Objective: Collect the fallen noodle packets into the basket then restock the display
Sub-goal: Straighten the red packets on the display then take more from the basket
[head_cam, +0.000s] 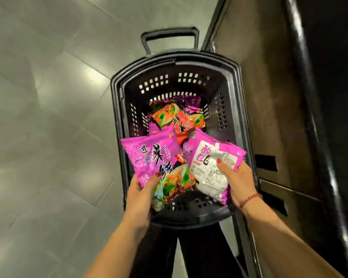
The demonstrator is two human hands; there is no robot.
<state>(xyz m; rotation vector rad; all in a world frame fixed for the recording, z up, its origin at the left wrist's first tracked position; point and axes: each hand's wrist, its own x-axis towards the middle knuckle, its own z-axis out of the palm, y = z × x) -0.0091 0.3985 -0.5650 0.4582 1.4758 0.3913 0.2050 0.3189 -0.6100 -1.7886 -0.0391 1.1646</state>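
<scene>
From the head camera, looking straight down, both hands are over the near end of a black basket [236, 101] that stands on the grey floor [48, 117]. The left hand [141, 199] is closed on the lower edge of a purple noodle packet [151, 159], thumb on its printed face, fingers hidden underneath, and a second packet with a green and orange picture [173, 186] sticks out just beside that thumb; I cannot tell whether the hand pinches both or only the purple one. The right hand [238, 181] grips another purple packet [213, 167] turned back-side up, its white label panel showing, thumb pressed flat on it. Each packet is held by its near edge and fans away from the wrists, which to my eye suits either dropping them in or lifting them out (the single frame does not settle which). Beyond the fingertips, deeper in the basket, lie more packets, an orange-red one [181, 121] on top of further purple ones. The basket's pull handle [170, 36] rises at the far end. To the right of the right forearm runs a brown panelled display base [269, 97], close against the basket's side, presumably the display to be restocked. No packets show on the visible floor.
</scene>
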